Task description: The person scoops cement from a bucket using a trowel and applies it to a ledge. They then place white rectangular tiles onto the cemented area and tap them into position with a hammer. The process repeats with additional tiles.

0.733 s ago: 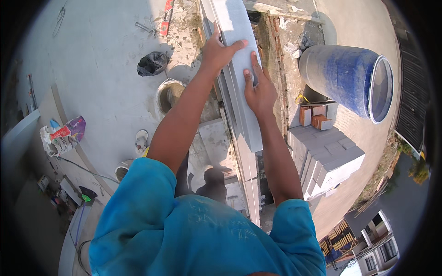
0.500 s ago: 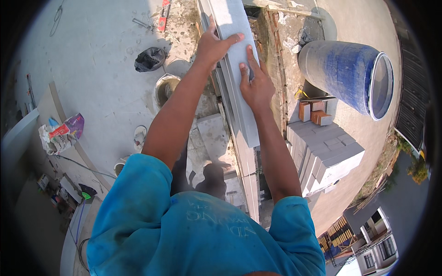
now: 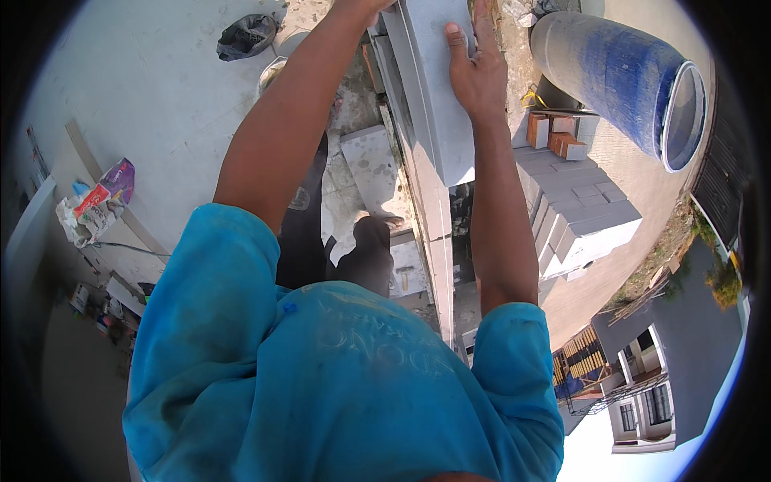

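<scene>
A long, light grey concrete block tops a narrow wall running away from me, its near end above a lower course. My right hand lies along the block's right edge, thumb stretched on the top face and fingers pointing away, partly cut off by the upper rim. Of my left hand only the wrist side shows, at the block's left side by the upper edge. Its fingers are out of the picture. Below the block, the wall's lower ledge runs back toward me.
Right of the wall stand a stack of grey blocks, some red bricks and a blue drum on its side. To the left are a black plastic bag, a bucket and a crumpled sack.
Both hands have moved farther forward along the block, the left one mostly leaving the picture. My view has shifted, so the surroundings sit higher.
</scene>
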`<state>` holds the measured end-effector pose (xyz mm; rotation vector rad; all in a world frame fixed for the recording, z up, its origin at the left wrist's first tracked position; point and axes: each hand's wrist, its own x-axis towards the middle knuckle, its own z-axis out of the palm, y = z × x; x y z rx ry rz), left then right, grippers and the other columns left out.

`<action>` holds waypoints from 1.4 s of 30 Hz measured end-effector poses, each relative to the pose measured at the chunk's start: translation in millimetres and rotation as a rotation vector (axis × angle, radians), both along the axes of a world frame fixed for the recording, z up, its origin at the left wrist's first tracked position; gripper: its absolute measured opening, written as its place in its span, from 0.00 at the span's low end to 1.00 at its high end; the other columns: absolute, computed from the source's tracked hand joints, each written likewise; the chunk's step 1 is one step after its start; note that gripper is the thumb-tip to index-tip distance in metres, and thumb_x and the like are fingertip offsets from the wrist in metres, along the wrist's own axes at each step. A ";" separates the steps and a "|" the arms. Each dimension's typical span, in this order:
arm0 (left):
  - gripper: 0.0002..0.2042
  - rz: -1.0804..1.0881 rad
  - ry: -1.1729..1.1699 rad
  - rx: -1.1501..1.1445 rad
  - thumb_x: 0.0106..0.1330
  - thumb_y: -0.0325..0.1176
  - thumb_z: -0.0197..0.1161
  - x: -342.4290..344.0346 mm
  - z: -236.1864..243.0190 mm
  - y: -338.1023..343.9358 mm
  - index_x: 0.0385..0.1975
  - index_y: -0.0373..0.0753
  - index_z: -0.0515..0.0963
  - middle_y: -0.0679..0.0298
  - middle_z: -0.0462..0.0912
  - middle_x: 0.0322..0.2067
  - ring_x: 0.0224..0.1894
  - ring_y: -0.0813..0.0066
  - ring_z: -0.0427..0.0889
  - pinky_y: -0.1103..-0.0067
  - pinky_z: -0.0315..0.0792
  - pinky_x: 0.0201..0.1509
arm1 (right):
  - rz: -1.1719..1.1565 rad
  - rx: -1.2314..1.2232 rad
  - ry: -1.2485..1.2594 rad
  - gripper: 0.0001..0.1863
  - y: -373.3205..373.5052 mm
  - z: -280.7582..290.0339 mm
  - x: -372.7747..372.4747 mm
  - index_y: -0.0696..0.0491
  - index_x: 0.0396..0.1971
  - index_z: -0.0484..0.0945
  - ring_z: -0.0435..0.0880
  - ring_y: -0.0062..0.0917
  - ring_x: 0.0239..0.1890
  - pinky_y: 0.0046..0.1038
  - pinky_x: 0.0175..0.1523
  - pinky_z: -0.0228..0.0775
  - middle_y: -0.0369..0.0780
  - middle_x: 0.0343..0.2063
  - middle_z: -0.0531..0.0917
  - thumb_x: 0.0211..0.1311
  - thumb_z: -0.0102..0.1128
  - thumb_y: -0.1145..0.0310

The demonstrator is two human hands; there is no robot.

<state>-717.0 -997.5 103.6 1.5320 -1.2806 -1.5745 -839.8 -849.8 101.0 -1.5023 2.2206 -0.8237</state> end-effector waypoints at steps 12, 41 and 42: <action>0.34 -0.056 -0.095 0.048 0.58 0.34 0.74 3.9 6.4 -2.4 0.63 0.25 0.69 0.44 0.83 0.51 0.51 0.58 0.84 0.69 0.78 0.55 | 0.005 0.654 -0.426 0.61 208.5 15.9 -28.3 0.51 0.77 0.46 0.65 0.39 0.73 0.37 0.72 0.65 0.49 0.71 0.64 0.46 0.78 0.73; 0.27 -0.112 -0.014 0.184 0.67 0.39 0.68 6.3 17.1 4.7 0.57 0.21 0.74 0.38 0.80 0.54 0.59 0.46 0.79 0.54 0.73 0.64 | -0.291 0.301 -1.047 0.38 278.7 -130.4 -2.1 0.49 0.71 0.63 0.69 0.46 0.68 0.56 0.65 0.65 0.45 0.67 0.70 0.71 0.39 0.39; 0.27 -0.115 -0.006 0.200 0.67 0.40 0.68 7.0 18.3 4.8 0.57 0.22 0.74 0.38 0.80 0.54 0.58 0.46 0.80 0.54 0.73 0.64 | -0.322 0.304 -1.045 0.38 273.3 -124.2 1.0 0.50 0.70 0.64 0.71 0.44 0.67 0.53 0.65 0.66 0.45 0.66 0.71 0.69 0.45 0.39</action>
